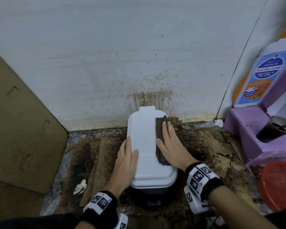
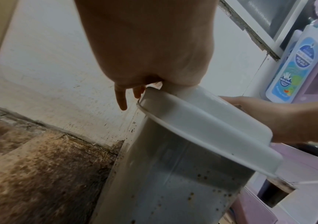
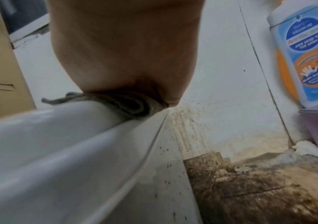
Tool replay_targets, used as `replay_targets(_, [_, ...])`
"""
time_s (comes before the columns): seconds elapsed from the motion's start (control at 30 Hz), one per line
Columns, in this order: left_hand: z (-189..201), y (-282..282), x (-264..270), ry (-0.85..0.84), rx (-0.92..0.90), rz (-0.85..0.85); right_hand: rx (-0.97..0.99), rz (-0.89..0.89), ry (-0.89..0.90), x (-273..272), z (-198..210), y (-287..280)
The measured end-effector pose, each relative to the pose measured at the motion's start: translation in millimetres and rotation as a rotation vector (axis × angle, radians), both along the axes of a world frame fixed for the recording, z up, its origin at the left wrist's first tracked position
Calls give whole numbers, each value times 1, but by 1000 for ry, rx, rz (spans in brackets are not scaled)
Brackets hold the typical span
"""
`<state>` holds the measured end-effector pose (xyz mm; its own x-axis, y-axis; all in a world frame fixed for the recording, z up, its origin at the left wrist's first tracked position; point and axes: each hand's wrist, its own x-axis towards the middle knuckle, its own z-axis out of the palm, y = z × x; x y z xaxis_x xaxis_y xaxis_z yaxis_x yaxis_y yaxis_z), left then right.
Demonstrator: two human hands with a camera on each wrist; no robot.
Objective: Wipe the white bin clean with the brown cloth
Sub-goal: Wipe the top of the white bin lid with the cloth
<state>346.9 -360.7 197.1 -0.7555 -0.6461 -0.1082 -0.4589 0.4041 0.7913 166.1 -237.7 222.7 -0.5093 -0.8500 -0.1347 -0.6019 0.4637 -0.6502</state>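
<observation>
The floor (image 1: 69,142) carries stained cardboard sheets (image 1: 104,154); the white bin (image 1: 147,146) stands on them. A crumpled white tissue (image 1: 80,186) lies left; a purple box (image 1: 254,138) sits right.

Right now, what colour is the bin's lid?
White, plain. The lid shows best in the head view, with the cloth along its right side.

Home corner, stained wall (image 1: 147,90), body-wash bottle (image 1: 261,76), cardboard-covered floor (image 1: 210,146)

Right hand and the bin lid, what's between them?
The folded brown cloth lies pressed flat under the right hand on the bin lid, seen in the head view.
</observation>
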Motion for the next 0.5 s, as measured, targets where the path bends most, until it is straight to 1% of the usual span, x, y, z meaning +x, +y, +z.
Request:
replay_targets(0.1, [0, -1, 0, -14, -21, -3, -19, 0, -26, -5, -2, -4])
replay_targets(0.27, [2, 2, 1, -30, -43, -7, -59, -30, -41, 11, -7, 10])
replay_targets(0.4, [5, 3, 0, -34, -52, -9, -109, -81, 3, 49, -14, 36])
replay_targets(0.5, [3, 2, 1, -21, -45, -9, -164, -147, 93, 81, -20, 54])
